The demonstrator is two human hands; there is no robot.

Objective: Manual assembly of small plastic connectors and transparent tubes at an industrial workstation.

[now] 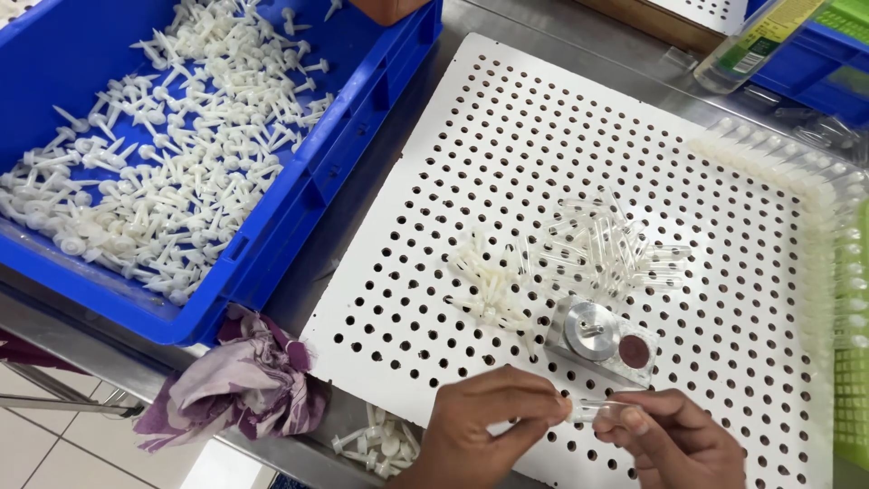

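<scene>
My left hand (484, 426) and my right hand (674, 444) meet at the bottom edge over a white perforated board (471, 163). Between their fingertips lies a small clear plastic tube (602, 409); the right hand pinches it while the left fingers touch its other end. Just beyond the hands stands a small clear block with a round metal disc (593, 330) and a dark red disc (635, 350). Farther back on the board lie a pile of small white plastic pegs (489, 281) and a heap of clear tubes (602, 244).
A blue bin (362, 118) at the left holds many white pegs. A crumpled purple cloth (240, 376) lies at the table's front edge, with loose pegs (380, 444) beside it. Rows of tubes (815, 199) stand along the right, next to a green rack (851, 407).
</scene>
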